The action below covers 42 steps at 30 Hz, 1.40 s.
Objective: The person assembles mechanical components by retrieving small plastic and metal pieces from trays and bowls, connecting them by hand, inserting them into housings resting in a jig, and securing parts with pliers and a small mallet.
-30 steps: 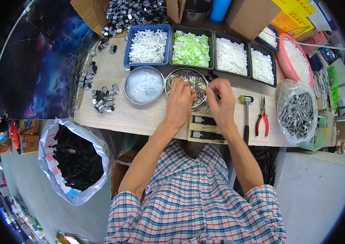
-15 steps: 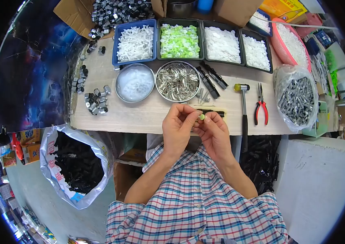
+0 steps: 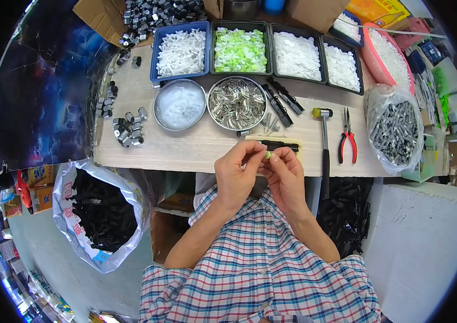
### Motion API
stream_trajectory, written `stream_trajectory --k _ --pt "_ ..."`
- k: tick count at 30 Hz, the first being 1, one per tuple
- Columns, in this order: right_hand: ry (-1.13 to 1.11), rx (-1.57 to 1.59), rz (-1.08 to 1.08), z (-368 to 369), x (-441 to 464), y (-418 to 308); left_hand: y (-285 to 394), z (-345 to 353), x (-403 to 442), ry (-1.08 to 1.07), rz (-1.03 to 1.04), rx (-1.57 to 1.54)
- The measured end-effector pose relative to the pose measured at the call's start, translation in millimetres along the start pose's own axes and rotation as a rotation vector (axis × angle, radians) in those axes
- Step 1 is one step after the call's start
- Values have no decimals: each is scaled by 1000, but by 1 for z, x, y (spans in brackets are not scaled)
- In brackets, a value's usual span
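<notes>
Just off the front edge of the table, my left hand (image 3: pixel 235 171) and my right hand (image 3: pixel 286 176) meet fingertip to fingertip. Between them they pinch a small light-green plastic piece (image 3: pixel 268 155); the fingers cover part of it. Right behind the fingertips, a black plastic part (image 3: pixel 281 145) lies on a pale yellow block (image 3: pixel 297 156). Small grey pieces (image 3: pixel 270 125) are scattered beyond it, beside two long black parts (image 3: pixel 278 105). A round metal bowl (image 3: pixel 208 114) of shiny metal pieces stands behind my left hand.
Along the back stand a blue tray (image 3: pixel 154 59) of white pieces, a black tray (image 3: pixel 212 51) of green and white ones, and more trays. To the right lie a hammer (image 3: pixel 324 145), red-handled pliers (image 3: pixel 347 137) and a plastic bag (image 3: pixel 395 126) of grey parts. Metal caps (image 3: pixel 128 129) sit left.
The camera view has shifted slightly, uncovering a little more of the black part and its block. Both hands stay together on the green piece, with only small finger movement.
</notes>
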State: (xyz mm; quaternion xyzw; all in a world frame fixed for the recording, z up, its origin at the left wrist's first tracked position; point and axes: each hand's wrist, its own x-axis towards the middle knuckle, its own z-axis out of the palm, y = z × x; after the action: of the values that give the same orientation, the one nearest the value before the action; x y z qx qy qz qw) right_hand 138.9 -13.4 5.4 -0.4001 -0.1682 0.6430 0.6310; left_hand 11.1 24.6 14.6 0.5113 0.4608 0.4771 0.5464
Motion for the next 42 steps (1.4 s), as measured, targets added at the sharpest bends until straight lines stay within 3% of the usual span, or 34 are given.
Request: stream_trajectory --k 2,8,14,22,25,28,31,34,42 --pt "18 -92 -59 -1 -1 2 -1 2 -1 15 -38 -20" --pt "-39 -1055 -575 -8 -8 -1 -3 4 -4 18 -210 -271" --pt "-102 -1190 -776 -7 -10 -13 -1 2 -11 32 -203 -228" --pt "-344 -1385 -961 -21 -5 -19 -1 -7 -25 -54 -219 -10" --pt "-367 -1430 -998 -27 -10 -18 8 -17 -27 -172 227 499" --pt "-276 -1508 -1007 -34 -6 -17 -3 -22 -30 -86 414 636" --pt "-241 -1586 -984 -37 2 -17 -23 -26 -34 -50 487 680" --pt "-254 -1600 -945 -37 8 -10 -29 -29 -41 -176 500 900" --pt "-275 -1613 -882 -44 14 -6 -47 -28 -42 -288 590 981"
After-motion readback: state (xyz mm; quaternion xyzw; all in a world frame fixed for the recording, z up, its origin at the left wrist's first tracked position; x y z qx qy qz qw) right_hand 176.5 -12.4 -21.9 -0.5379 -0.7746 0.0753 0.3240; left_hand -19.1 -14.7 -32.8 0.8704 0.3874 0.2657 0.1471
